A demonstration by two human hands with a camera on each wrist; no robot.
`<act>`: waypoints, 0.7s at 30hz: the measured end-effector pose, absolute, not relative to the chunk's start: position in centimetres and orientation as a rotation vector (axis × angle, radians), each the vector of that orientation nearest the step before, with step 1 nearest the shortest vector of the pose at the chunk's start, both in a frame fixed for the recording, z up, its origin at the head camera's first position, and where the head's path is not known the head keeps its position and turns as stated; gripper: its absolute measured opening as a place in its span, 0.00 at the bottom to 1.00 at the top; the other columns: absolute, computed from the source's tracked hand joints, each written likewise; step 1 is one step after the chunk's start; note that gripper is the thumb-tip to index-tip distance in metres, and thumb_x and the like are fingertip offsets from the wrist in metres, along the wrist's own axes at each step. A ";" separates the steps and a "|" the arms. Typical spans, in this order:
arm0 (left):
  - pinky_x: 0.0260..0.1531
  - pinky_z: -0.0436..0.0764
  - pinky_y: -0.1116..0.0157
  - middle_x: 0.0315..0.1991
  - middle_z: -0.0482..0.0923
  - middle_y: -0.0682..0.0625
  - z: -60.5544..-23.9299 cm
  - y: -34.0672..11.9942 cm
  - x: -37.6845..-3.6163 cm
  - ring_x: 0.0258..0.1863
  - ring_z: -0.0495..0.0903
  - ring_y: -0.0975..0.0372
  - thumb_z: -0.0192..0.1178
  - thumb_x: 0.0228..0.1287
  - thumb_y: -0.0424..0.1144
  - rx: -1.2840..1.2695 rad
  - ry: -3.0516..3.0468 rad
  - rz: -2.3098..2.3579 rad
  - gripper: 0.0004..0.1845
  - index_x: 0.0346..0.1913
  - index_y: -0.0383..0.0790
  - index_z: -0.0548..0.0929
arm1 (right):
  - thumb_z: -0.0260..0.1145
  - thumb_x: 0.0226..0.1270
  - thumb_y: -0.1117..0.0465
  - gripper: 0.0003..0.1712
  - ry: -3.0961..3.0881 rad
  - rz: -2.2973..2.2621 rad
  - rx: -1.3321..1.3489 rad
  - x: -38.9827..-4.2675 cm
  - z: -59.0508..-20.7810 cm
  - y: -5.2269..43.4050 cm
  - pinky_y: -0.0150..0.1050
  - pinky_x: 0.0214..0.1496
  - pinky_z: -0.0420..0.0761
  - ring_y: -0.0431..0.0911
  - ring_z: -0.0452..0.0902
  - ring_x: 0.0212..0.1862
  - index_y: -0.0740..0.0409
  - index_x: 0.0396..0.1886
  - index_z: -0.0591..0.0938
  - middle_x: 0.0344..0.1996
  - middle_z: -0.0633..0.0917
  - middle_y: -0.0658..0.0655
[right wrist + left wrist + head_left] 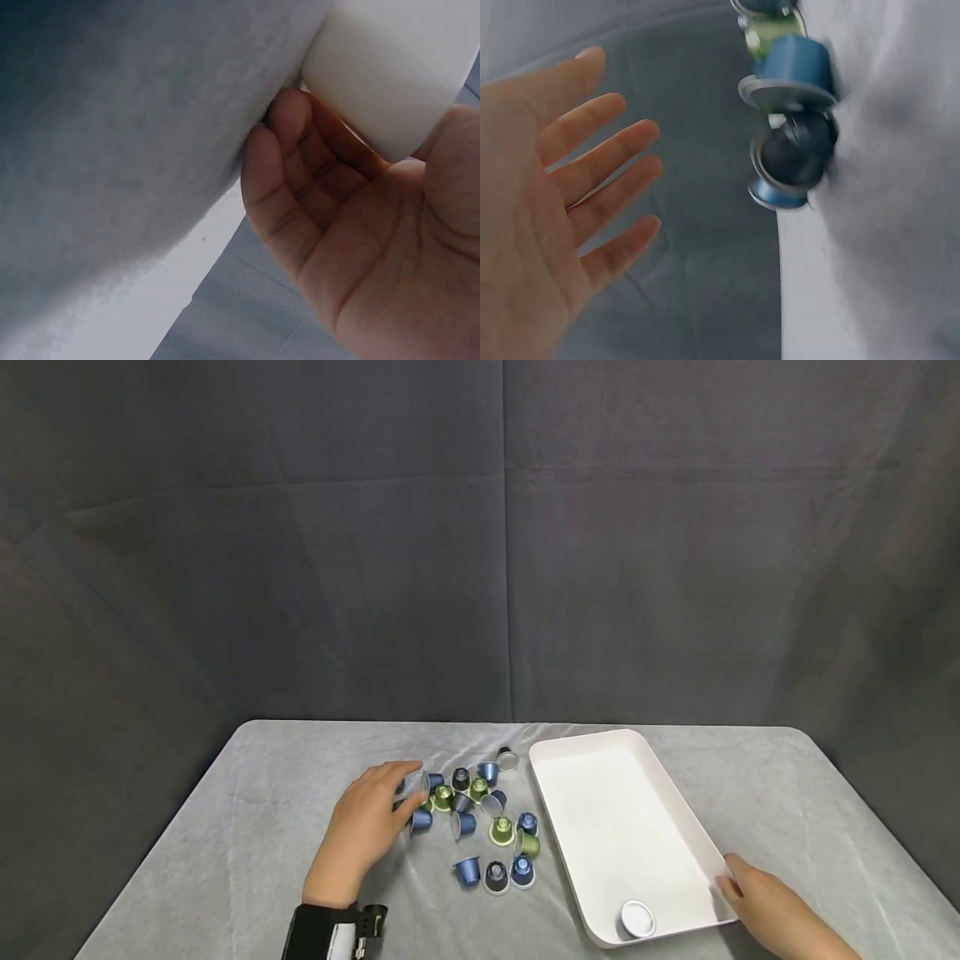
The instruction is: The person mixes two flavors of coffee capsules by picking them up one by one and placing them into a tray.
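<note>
Coffee capsules (502,830) in blue, green and black lie loosely on the cloth, some upright, others on their sides. My left hand (367,818) is at the left side of this group. In the left wrist view its fingers (615,161) are spread, with a gap between them and the blue capsule (799,64). My right hand (772,906) grips the white tray (630,827) at its near right corner, thumb at the rim. The right wrist view shows curled fingers (270,172) under the tray's corner (375,82). One capsule (637,918) lies in the tray, pale lid showing.
A grey cloth (247,860) covers the table, with rounded corners at the back. Dark curtain (375,568) hangs behind and beside it. A black band with a device (333,931) is on my left wrist.
</note>
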State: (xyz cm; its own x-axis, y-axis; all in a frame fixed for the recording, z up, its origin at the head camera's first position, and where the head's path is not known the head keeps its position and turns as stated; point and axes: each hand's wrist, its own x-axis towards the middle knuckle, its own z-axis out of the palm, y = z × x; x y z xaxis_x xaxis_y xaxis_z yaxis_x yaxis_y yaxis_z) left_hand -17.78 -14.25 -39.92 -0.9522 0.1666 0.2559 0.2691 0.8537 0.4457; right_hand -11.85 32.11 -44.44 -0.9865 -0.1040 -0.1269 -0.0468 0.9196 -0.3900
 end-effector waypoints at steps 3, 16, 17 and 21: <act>0.56 0.74 0.45 0.61 0.77 0.44 -40.3 -15.2 -17.8 0.61 0.74 0.47 0.65 0.67 0.41 -0.300 -2.829 -0.735 0.23 0.63 0.43 0.79 | 0.57 0.71 0.69 0.10 2.942 -0.589 -0.121 -11.7 -44.5 32.1 0.56 0.40 0.78 0.52 0.77 0.36 0.77 0.42 0.74 0.31 0.81 0.62; 0.56 0.74 0.43 0.62 0.76 0.41 -41.7 -17.1 -17.6 0.61 0.73 0.44 0.64 0.68 0.36 -0.196 -2.911 -0.802 0.21 0.62 0.40 0.79 | 0.56 0.72 0.69 0.08 2.918 -0.596 -0.113 -11.2 -44.6 32.2 0.53 0.38 0.77 0.50 0.72 0.34 0.74 0.40 0.74 0.28 0.78 0.56; 0.56 0.74 0.44 0.62 0.76 0.41 -41.8 -17.1 -17.6 0.61 0.74 0.44 0.64 0.67 0.36 -0.190 -2.918 -0.807 0.21 0.62 0.40 0.79 | 0.56 0.72 0.69 0.09 2.914 -0.597 -0.111 -11.2 -44.6 32.2 0.53 0.39 0.77 0.50 0.73 0.35 0.75 0.41 0.74 0.29 0.79 0.57; 0.55 0.75 0.45 0.61 0.76 0.40 -42.5 -17.1 -17.7 0.60 0.75 0.44 0.67 0.63 0.34 -0.188 -2.936 -0.809 0.22 0.61 0.39 0.80 | 0.56 0.72 0.68 0.11 2.911 -0.596 -0.106 -11.1 -44.6 32.2 0.55 0.41 0.78 0.52 0.76 0.37 0.77 0.43 0.74 0.32 0.81 0.61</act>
State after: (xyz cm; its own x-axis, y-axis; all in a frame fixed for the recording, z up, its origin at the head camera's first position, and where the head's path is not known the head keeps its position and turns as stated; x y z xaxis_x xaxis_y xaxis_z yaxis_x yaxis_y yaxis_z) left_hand -17.67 -17.14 -42.53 -0.9883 0.0947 0.1196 0.1426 0.8520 0.5038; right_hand -11.13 32.23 -44.60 -0.9834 -0.1031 -0.1495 -0.0360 0.9177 -0.3956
